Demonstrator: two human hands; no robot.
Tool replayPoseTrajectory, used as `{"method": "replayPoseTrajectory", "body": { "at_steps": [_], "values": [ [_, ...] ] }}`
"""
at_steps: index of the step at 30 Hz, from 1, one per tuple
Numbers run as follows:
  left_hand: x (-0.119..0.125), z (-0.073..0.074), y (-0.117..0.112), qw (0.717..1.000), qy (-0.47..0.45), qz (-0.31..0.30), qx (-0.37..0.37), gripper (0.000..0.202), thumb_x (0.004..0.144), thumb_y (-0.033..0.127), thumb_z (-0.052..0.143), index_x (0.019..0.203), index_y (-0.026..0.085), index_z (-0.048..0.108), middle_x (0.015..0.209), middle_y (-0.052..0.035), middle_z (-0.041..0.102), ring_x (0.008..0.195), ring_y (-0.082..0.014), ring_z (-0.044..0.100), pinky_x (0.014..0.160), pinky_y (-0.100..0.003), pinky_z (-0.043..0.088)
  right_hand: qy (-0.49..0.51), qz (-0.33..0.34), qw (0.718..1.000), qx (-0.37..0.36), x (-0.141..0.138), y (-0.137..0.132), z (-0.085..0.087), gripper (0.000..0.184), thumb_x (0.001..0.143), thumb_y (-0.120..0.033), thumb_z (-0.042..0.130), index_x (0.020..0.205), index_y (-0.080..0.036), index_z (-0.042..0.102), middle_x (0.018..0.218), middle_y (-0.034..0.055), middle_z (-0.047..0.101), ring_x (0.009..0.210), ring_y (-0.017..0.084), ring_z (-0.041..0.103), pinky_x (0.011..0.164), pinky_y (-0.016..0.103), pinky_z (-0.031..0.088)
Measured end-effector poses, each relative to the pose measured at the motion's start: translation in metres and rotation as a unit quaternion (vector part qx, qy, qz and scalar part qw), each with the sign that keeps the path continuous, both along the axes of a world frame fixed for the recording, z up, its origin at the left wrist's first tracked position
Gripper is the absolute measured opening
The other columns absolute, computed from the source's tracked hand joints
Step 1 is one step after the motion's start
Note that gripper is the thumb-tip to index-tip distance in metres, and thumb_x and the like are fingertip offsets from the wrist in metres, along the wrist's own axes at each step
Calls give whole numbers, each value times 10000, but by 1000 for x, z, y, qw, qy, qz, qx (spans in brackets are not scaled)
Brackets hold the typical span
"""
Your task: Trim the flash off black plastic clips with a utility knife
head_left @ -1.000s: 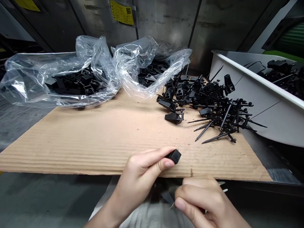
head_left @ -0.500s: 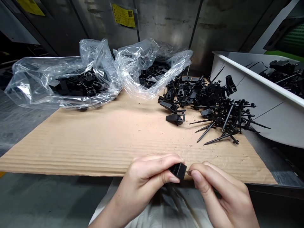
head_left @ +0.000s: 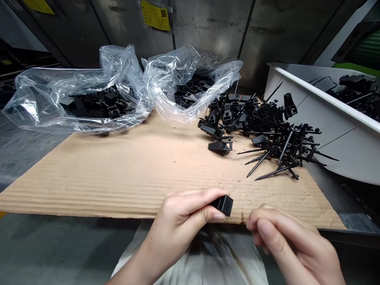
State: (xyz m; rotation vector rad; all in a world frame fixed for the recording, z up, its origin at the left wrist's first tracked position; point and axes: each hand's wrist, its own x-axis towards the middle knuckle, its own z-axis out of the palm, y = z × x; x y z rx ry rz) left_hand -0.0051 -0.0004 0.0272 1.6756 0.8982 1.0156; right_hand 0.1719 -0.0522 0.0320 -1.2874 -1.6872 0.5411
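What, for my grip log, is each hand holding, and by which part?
The left hand holds a black part by its sides, between thumb and fingers, with one end sticking out. Whether the right hand holds anything cannot be told.

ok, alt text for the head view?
A left hand pinches a small black part near the front edge of a cardboard sheet; the right hand is curled beside it, not touching. Behind: two clear bags of black pieces, a heap of black parts and, at right, a white bin holding more.
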Motion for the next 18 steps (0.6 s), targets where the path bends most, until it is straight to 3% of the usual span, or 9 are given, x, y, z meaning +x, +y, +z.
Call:
{"method": "replayPoseTrajectory", "body": {
  "at_steps": [4,6,10,12,15,18],
  "values": [
    [0,1,1,1000,3,-23,11,183,823,146,634,957,227,727,818,7,750,697,-149,681,667,-182,511,65,-61,996,-32,-9,4,-6,82,830,-279,577,862,-261,651,714,-19,665,573,99,610,461,141,458],
    [-1,0,1,999,-10,-43,12,222,832,129,623,993,251,716,864,15,744,762,-141,681,712,-167,504,97,-68,991,-64,-17,6,-8,101,793,-325,621,848,-246,651,761,-2,679,629,117,633,446,147,451],
    [-3,-2,-1,999,-3,-27,45,214,814,171,658,982,281,732,1034,-24,680,952,-175,621,848,-218,473,149,-55,982,-105,-26,9,-7,48,795,-266,604,769,-230,623,675,-32,643,595,90,617,468,123,454],
    [-5,-2,-3,998,6,-9,69,167,792,250,686,943,282,749,893,-36,662,838,-173,609,760,-231,498,149,-71,982,-91,-22,10,-6,60,803,-256,591,751,-239,614,630,-59,622,544,61,595,482,96,453],
    [-6,0,-5,998,-12,-51,37,184,825,245,648,983,268,738,611,4,648,561,-132,582,590,-206,501,92,-109,988,-52,-8,8,-8,32,796,-260,605,775,-245,625,641,-56,649,551,68,631,478,86,473],
    [-4,3,-4,998,-20,-53,-29,215,827,211,637,1024,247,717,697,3,716,579,-131,635,601,-187,514,16,-93,995,-14,5,3,-14,104,794,-220,615,885,-256,649,772,-25,721,589,103,678,516,121,525]
  ]
}}
